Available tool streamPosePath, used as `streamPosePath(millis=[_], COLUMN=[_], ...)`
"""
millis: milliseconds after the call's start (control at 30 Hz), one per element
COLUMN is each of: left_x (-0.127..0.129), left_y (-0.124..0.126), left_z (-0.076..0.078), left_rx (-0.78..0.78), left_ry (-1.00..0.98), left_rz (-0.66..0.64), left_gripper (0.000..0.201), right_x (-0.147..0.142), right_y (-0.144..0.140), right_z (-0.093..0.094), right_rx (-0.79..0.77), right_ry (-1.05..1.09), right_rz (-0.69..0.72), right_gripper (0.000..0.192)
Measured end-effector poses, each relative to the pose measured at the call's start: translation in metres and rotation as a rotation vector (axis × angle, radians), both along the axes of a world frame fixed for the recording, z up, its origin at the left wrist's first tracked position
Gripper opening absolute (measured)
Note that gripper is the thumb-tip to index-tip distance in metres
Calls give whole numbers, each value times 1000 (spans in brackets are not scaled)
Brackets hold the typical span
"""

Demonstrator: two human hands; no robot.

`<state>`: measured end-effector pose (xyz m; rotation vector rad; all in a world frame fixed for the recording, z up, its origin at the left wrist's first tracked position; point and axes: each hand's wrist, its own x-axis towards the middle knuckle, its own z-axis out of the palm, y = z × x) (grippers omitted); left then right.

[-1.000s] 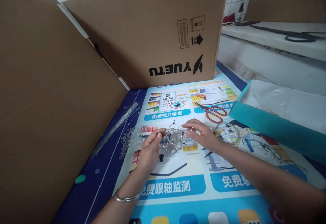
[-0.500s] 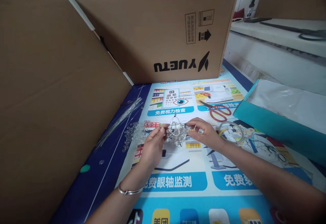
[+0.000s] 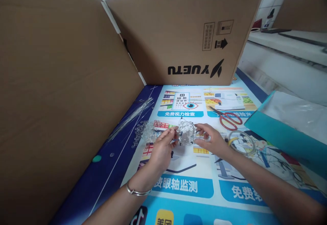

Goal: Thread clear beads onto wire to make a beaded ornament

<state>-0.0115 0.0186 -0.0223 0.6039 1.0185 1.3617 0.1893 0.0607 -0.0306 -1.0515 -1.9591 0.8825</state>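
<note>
Leftmost, a tall cardboard wall (image 3: 58, 92) is seen along the left edge of the printed mat (image 3: 184, 187), with thin clear rods (image 3: 131, 114) and loose clear beads (image 3: 144, 133) lying just beside it. Next, the left hand (image 3: 162, 150) is held above the mat's middle, its fingertips pressed together on the left side of a bead-and-wire ball (image 3: 186, 133). The ball is held between both hands, clear of the mat, no long axis being apparent. Its right side is pinched by the right hand (image 3: 212, 139); neither hand can be judged nearer. Open mat is left toward the near edge. Farther right, red scissors (image 3: 228, 119) and a wire coil (image 3: 241, 141) lie close by, and a teal box (image 3: 281, 134) stands at the right edge. A carton (image 3: 184, 34) closes the far edge.
</note>
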Motion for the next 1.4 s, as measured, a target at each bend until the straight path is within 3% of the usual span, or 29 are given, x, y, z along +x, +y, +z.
streamPosePath(millis=[167,333,500,667,900,1033,1167,1400], left_x=[1,1,3,4,-3,-7,-9,-10], left_y=[0,-1,1,3,5,3,-1,-3], left_z=[1,3,3,1,-10,-9,-7,-8], left_rx=[-12,-29,22,66,163,373,600,692], left_ry=[-9,-23,57,193,479,817,1103,1355], left_rz=[-34,-121,-131,-112,-62,19,24,107], left_gripper=[28,29,33,36,23,17,18,20], right_x=[-1,1,1,1,3,5,7,0], right_y=[1,6,8,6,-1,-2,-4,-13], right_z=[-4,-11,-14,-15,-4,3,7,4], right_rx=[-118,-343,-378,-295,-25,103,185,304], right_ry=[88,313,391,332,214,268,255,141], right_rz=[-46,43,50,-20,-162,-200,-148,-14], right_gripper=[43,36,35,32,29,24,18,22])
